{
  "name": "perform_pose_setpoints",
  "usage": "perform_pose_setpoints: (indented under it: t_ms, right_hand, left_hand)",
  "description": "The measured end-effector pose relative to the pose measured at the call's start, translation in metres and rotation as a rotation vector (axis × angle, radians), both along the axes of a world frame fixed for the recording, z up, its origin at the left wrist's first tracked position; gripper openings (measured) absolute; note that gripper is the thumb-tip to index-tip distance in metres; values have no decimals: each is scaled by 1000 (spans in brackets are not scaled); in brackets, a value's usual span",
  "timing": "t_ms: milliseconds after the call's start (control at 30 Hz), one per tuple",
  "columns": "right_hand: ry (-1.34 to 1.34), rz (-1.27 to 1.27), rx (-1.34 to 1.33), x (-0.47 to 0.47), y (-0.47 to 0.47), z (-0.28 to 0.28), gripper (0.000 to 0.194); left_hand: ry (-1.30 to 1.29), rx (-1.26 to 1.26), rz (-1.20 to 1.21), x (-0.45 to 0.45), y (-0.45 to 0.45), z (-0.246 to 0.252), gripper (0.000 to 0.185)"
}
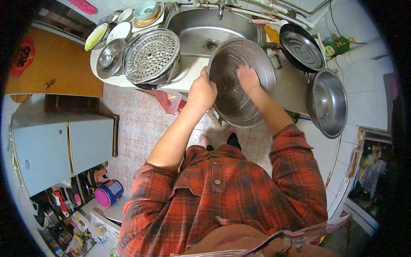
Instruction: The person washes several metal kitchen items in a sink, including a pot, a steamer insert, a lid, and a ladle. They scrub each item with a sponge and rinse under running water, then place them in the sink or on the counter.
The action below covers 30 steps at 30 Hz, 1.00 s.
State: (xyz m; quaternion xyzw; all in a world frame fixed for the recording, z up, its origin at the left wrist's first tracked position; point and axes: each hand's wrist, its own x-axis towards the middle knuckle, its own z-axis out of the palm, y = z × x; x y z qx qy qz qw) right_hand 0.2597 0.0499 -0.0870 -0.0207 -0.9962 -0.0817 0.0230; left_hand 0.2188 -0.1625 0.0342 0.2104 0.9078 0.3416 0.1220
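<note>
A large, deep metal pot is tilted with its mouth towards me, in front of the sink. Its inner wall looks streaked and wet, and the bottom is dark and stained. My left hand grips the rim on the left side, thumb up at the edge. Inside the pot, my right hand is pressed towards the inner surface; its fingers are blurred, and whether something lies under them is hidden. A loop handle shows at the pot's right side. Behind it is the stainless-steel sink with a faucet above.
A perforated steamer tray tops a pot on the left counter, beside stacked bowls and a metal bowl with a ladle. To the right are a black frying pan and a metal basin near the counter's edge. A red bag hangs below the counter.
</note>
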Motion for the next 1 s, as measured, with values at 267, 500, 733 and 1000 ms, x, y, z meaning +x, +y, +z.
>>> perform_pose_setpoints:
  t_ms: [267, 500, 733, 1000]
  right_hand:
    - [-852, 4, -934, 70, -2, 83, 35]
    - [-371, 452, -774, 42, 25, 140, 28]
    - [-307, 544, -951, -24, 96, 171, 22]
    - [-269, 612, -932, -63, 119, 209, 26]
  left_hand:
    - [-86, 156, 45, -62, -8, -43, 36]
    - [-344, 277, 142, -111, 15, 2, 38]
    - [-750, 389, 248, -160, 54, 53, 9]
    - [-535, 187, 100, -210, 69, 98, 18]
